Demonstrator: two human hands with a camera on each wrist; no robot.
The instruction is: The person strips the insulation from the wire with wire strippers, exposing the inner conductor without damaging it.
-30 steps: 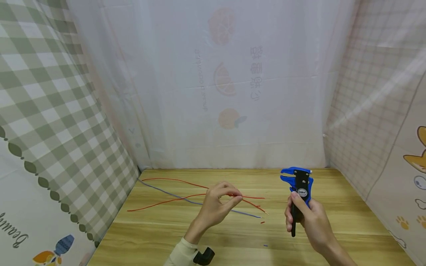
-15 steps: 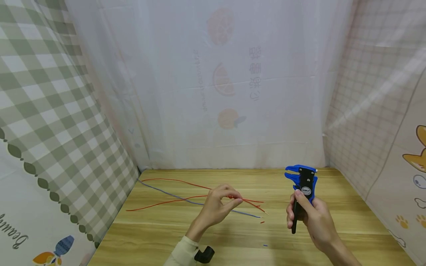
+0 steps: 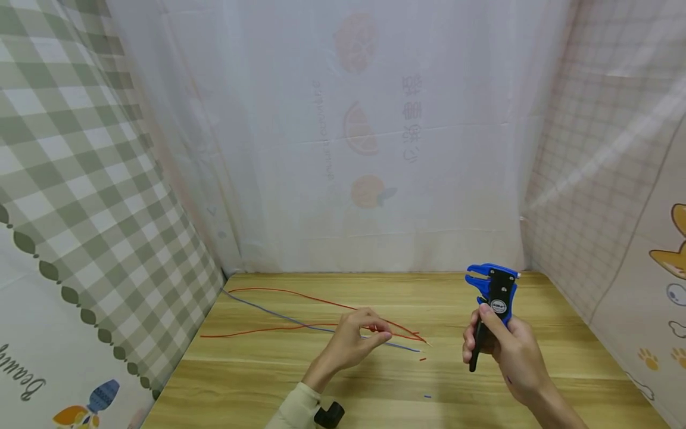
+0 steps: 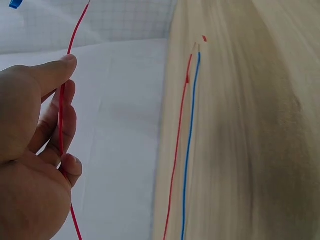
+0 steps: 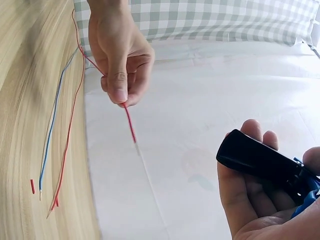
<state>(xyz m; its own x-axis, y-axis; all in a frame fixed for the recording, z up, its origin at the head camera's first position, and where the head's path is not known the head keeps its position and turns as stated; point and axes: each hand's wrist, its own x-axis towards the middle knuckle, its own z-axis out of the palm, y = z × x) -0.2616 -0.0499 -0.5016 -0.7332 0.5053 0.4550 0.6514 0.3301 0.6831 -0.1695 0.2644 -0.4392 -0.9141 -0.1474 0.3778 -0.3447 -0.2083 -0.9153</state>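
My left hand (image 3: 356,342) pinches a red wire (image 4: 61,115) between thumb and index finger, a little above the table. The wire's far end looks pale and stripped in the right wrist view, pointing away from the fingertips. My right hand (image 3: 517,354) grips a blue and black wire stripper (image 3: 502,289) by its handle (image 5: 255,152), thumb on the front. Its blue jaws point left and stand apart, with nothing seen between them. A second red wire (image 4: 172,175) and a blue wire (image 4: 189,135) lie on the table, with bare ends to the right.
A short red scrap (image 3: 423,359) and a blue scrap (image 3: 427,396) lie on the wooden table (image 3: 386,411) between the hands. Another red bit (image 5: 57,202) lies by the second red wire's end. Cloth walls close in the left side, back (image 3: 439,196) and right side.
My left hand has lowered slightly, and the held red wire's end has come down with it. The right hand has shifted a little to the right with the wire stripper.
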